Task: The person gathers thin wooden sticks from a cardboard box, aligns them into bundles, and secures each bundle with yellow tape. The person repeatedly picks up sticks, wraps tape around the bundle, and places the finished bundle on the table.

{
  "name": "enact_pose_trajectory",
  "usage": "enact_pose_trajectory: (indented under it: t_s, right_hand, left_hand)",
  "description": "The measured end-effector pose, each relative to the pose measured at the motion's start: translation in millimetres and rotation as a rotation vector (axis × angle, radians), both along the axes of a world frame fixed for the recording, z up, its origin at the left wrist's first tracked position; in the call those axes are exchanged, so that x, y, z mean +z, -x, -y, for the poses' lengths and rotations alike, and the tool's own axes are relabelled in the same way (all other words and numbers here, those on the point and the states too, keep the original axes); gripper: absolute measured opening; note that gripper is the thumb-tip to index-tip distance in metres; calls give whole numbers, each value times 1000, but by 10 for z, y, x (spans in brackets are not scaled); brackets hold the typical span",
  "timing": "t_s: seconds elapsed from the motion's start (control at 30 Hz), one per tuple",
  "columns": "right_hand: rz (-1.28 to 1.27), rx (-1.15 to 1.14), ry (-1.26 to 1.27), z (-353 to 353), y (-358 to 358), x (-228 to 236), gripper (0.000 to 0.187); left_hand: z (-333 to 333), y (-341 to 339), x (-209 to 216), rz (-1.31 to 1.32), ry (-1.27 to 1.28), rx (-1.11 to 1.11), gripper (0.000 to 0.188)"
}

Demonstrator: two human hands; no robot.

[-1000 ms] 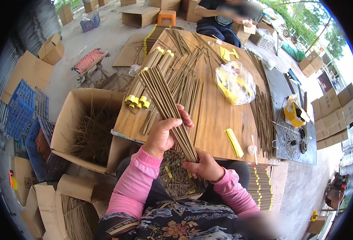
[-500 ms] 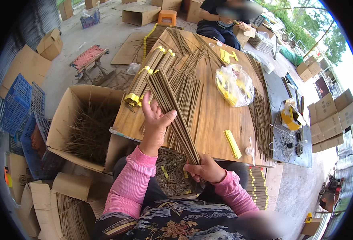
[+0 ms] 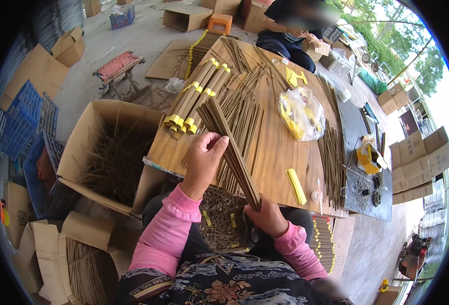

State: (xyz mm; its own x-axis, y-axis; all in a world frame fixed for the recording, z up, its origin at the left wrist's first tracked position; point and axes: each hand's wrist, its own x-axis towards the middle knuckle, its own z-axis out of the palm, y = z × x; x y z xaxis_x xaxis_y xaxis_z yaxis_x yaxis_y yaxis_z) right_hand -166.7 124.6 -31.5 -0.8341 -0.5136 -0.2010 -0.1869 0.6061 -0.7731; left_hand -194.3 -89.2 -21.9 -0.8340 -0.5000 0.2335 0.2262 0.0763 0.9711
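Observation:
A slanted bundle of thin brown sticks [image 3: 233, 158] is held over the table's front edge, its top pointing away to the left. My left hand [image 3: 204, 161] is closed on the bundle's middle, thumb in front and fingers curled at its left side. Around the lower end, my right hand [image 3: 268, 217] is wrapped with the thumb along the near side. Behind the bundle, more loose brown sticks [image 3: 240, 114] are spread over the wooden table [image 3: 275, 152]. Stick bundles with yellow paper bands [image 3: 196, 96] lie stacked to the left.
Yellow paper strips [image 3: 296, 186] and a clear plastic bag [image 3: 302, 113] lie on the table's right part. An open cardboard box [image 3: 74, 152] of broken sticks stands at the left. Across the table sits another person [image 3: 290, 30]. Blue crates [image 3: 23, 122] stand farther left.
The fingers of my left hand, spread half a second ago, have curled in against the bundle. My right hand keeps its grip on the lower end. The whole view has shifted slightly.

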Motion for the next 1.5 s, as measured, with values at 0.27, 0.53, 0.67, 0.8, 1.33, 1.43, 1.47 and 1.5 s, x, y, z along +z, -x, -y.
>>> enact_pose_trajectory:
  t_s: [0.27, 0.53, 0.67, 0.8, 1.33, 1.43, 1.47, 1.5]
  right_hand:
    - [-176, 13, -135, -25, -18, 65, 28]
    - [163, -3, 36, -82, 39, 111, 27]
    - [330, -33, 105, -122, 36, 191, 23]
    - [438, -69, 171, -168, 7, 309, 19]
    - [882, 77, 577, 132, 120, 400, 12]
    - [1076, 138, 628, 160, 81, 313, 12]
    - [1122, 161, 641, 166, 66, 286, 12]
    - [1120, 177, 628, 179, 70, 291, 16]
  left_hand:
    - [7, -5, -24, 13, -210, -93, 17]
    - [128, -63, 87, -104, -403, -77, 13]
    - [385, -48, 119, -336, -510, 76, 3]
    - [1085, -176, 212, -601, -756, 287, 17]
    - [53, 5, 122, -170, -837, -406, 35]
    - [-88, 28, 142, -116, -1063, -711, 42]
    - [-55, 75, 66, -119, -1051, -699, 38]
    - [-15, 119, -32, -157, -1088, -727, 36]
